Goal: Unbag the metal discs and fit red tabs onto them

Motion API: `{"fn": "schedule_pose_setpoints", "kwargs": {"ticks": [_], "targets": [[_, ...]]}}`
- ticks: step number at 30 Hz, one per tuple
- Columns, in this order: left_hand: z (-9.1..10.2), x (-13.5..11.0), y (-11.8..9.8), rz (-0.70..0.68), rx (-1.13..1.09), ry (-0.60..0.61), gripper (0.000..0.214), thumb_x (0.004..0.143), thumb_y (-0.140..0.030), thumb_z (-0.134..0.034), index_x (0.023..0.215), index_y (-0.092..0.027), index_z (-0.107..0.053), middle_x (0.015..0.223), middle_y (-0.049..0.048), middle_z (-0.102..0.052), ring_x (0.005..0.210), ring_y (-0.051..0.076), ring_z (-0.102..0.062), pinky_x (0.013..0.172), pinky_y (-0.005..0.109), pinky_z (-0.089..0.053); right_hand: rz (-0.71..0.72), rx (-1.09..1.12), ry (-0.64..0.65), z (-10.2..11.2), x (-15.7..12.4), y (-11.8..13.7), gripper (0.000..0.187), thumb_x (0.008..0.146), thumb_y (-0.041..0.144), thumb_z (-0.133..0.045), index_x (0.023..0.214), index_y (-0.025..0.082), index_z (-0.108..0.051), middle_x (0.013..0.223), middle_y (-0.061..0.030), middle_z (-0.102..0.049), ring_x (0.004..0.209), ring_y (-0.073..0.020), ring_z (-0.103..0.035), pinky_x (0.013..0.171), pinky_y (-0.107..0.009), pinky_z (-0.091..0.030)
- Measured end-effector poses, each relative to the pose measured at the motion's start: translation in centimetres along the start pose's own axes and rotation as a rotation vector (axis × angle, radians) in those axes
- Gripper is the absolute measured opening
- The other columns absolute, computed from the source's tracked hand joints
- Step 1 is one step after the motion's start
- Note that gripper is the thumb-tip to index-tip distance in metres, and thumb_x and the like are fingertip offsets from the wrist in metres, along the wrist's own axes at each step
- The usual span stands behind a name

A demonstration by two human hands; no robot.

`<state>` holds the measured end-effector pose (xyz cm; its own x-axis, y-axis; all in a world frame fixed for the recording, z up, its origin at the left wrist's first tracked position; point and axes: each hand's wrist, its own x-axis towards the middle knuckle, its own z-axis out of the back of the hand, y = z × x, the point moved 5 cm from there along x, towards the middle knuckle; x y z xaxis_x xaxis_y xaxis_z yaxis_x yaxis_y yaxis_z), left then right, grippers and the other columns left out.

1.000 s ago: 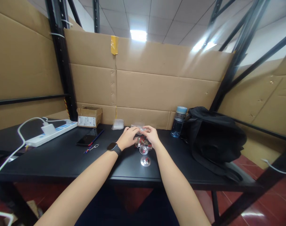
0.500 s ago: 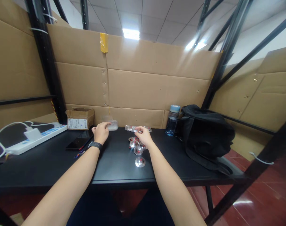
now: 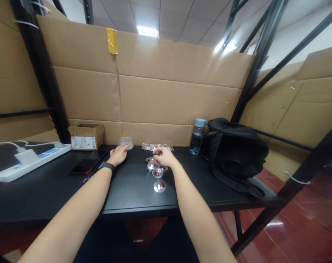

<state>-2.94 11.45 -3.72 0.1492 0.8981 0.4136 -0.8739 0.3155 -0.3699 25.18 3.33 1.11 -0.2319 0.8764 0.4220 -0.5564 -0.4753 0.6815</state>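
Note:
My left hand (image 3: 118, 155), a dark watch band on its wrist, reaches to a small clear plastic box (image 3: 128, 141) near the cardboard. Its fingers are stretched out, with the fingertips at the box's front edge, and the thumb stands apart. A blur hides the box's upper left part. Over a loose pile of shiny round discs with red centres (image 3: 157, 172), the fingers of my right hand (image 3: 163, 156) are pinched together. What lies between those fingertips is too small to make out. One separate disc (image 3: 159, 186) lies closer to the table's front edge.
Behind the pile lies a clear strip holding several red-centred pieces (image 3: 146, 147). A water bottle (image 3: 197, 137) and black backpack (image 3: 237, 157) stand right. Left are a phone (image 3: 82, 167), an open carton (image 3: 86, 137) and a power strip (image 3: 42, 162). Cardboard walls the back.
The whole view has shifted slightly, moving the scene a little left and up. My left fingers now lie more stretched along the clear box. My right hand stays pinched over the discs.

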Motion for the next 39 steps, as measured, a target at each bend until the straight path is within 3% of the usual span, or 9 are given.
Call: {"fn": "schedule_pose_setpoints", "kwargs": {"ticks": [3,5,12,18,24,30,34,37,39], "targets": [[0.7,-0.4,-0.4,0.045,-0.074,-0.035,0.056,0.09,-0.022,-0.041,0.144,-0.035,-0.052,0.151,0.0013,-0.052,0.14,0.025,-0.046,0.114,0.045,-0.035,0.024,0.038,0.311,0.9,-1.2,0.7,0.019,0.07,0.026,-0.078,0.087,0.019,-0.079,0.078,-0.0007,-0.069,0.065,-0.0128,-0.058,0.062,-0.023,-0.044],[1.0,-0.8,-1.0,0.098,-0.099,-0.051,0.053,0.089,-0.024,-0.045,0.141,-0.033,-0.054,0.149,0.0033,-0.054,0.138,0.027,-0.049,0.113,0.045,-0.037,0.032,0.069,0.444,1.8,-2.2,1.3,0.027,0.068,0.035,-0.082,0.091,0.02,-0.08,0.081,-0.0007,-0.071,0.063,-0.0126,-0.057,0.059,-0.023,-0.043],[0.8,-2.1,-4.1,0.164,-0.143,-0.044,0.042,0.085,-0.035,-0.057,0.126,-0.034,-0.063,0.144,0.0067,-0.057,0.135,0.035,-0.048,0.109,0.056,-0.036,0.07,0.039,0.781,2.1,-4.3,3.1,0.042,0.058,0.047,-0.089,0.092,0.022,-0.084,0.082,-0.0016,-0.074,0.071,-0.0153,-0.058,0.063,-0.024,-0.041],[0.2,-2.2,-4.5,0.167,-0.174,-0.037,0.036,0.083,-0.03,-0.056,0.117,-0.034,-0.067,0.143,0.0079,-0.056,0.136,0.038,-0.045,0.108,0.061,-0.035,0.07,0.001,0.854,1.0,-4.9,3.9,0.043,0.058,0.045,-0.09,0.094,0.022,-0.084,0.077,0.0,-0.071,0.069,-0.0135,-0.053,0.06,-0.024,-0.037],[0.1,-2.1,-3.9,0.189,-0.144,-0.018,0.038,0.082,-0.028,-0.056,0.118,-0.032,-0.067,0.139,0.0097,-0.059,0.132,0.04,-0.048,0.105,0.06,-0.038,-0.007,0.164,0.94,-0.2,-5.1,4.0,0.035,0.061,0.048,-0.087,0.081,0.019,-0.083,0.076,-0.0025,-0.072,0.071,-0.0162,-0.061,0.068,-0.026,-0.044],[-0.1,-1.9,-3.6,0.19,-0.131,0.0,0.036,0.082,-0.029,-0.056,0.116,-0.033,-0.069,0.137,0.0093,-0.061,0.13,0.041,-0.049,0.103,0.062,-0.039,0.046,0.074,0.927,0.0,-5.1,4.8,0.044,0.053,0.035,-0.09,0.095,0.023,-0.083,0.064,0.0055,-0.063,0.057,-0.0093,-0.051,0.056,-0.021,-0.036],[-0.2,-2.0,-3.7,0.185,-0.105,0.019,0.036,0.083,-0.031,-0.056,0.116,-0.033,-0.069,0.136,0.0093,-0.061,0.131,0.04,-0.049,0.105,0.061,-0.039,0.021,0.084,1.018,-1.0,-5.5,4.5,0.037,0.06,0.04,-0.088,0.091,0.021,-0.084,0.069,0.0013,-0.07,0.062,-0.0122,-0.059,0.059,-0.022,-0.042],[-0.1,-2.1,-3.7,0.188,-0.101,0.017,0.035,0.086,-0.036,-0.055,0.118,-0.033,-0.068,0.137,0.0103,-0.061,0.13,0.041,-0.05,0.103,0.061,-0.04,-0.03,0.174,0.982,-1.4,-5.4,4.2,0.033,0.06,0.041,-0.087,0.084,0.019,-0.083,0.08,-0.0041,-0.076,0.073,-0.0177,-0.067,0.068,-0.025,-0.049],[0.0,-2.0,-3.7,0.191,-0.113,0.014,0.035,0.091,-0.042,-0.05,0.119,-0.033,-0.068,0.138,0.011,-0.06,0.129,0.041,-0.051,0.102,0.062,-0.04,-0.013,0.248,0.869,-1.0,-4.8,4.1,0.033,0.061,0.041,-0.086,0.084,0.018,-0.082,0.082,-0.0055,-0.077,0.075,-0.0193,-0.069,0.069,-0.026,-0.05]]}}
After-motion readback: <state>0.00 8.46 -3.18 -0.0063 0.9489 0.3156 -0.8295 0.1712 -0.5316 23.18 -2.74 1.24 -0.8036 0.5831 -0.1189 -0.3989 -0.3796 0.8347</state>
